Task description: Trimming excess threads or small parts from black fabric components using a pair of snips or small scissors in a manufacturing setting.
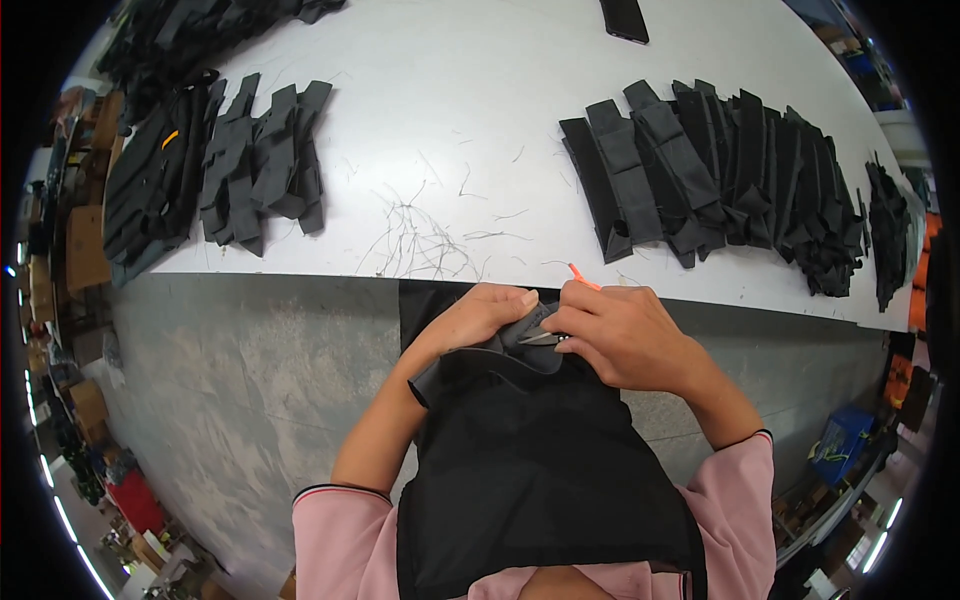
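My left hand [478,318] pinches a dark grey fabric strap [538,362] just off the table's near edge, above my lap. In my right hand [622,332] are thread snips [541,338], their metal blades lying against the strap's fabric. An orange part of the snips pokes out above my right fingers. The strap's loose end curls below both hands, over my black apron [545,470]. My fingers hide part of the strap and most of the snips' handle.
Cut threads [425,240] lie on the white table [450,90] in front of me. A row of black fabric straps [690,170] lies at right, a smaller pile of straps [270,160] at left beside dark fabric pieces [155,180]. A black phone [625,18] is far back.
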Demonstrator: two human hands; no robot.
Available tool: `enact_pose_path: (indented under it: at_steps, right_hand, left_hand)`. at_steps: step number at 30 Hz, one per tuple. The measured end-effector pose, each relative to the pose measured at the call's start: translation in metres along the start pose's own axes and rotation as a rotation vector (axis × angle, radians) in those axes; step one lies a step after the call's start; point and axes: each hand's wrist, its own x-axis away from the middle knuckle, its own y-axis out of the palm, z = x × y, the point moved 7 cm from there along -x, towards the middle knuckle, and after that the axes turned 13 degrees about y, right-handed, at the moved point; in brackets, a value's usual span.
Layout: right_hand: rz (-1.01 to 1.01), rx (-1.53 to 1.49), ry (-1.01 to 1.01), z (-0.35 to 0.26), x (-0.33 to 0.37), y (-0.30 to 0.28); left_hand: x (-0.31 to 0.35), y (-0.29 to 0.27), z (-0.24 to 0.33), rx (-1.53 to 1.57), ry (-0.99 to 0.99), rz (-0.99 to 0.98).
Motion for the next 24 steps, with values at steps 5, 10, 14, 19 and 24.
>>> enact_pose_path:
  at_steps: [5, 10, 14, 19, 24]
  right_hand:
    - [-0.019, 0.021, 0.005, 0.000, 0.000, 0.002]
    - [-0.038, -0.106, 0.045, 0.009, 0.001, 0.006]
    - [0.041, -0.180, 0.107, 0.013, 0.004, 0.001]
    - [-0.004, -0.042, 0.040, 0.003, 0.002, 0.004]
    - [0.172, -0.152, 0.069, 0.005, 0.011, -0.002]
  left_hand:
    - [-0.001, 0.003, -0.002, 0.015, 0.000, -0.064]
    - [0.001, 0.006, -0.003, 0.038, -0.054, -0.062]
    - [0.001, 0.006, 0.003, 0.049, -0.049, -0.068]
    - [0.001, 0.005, 0.004, 0.033, -0.036, -0.054]
    - [0.004, -0.003, 0.013, -0.180, 0.142, 0.079]
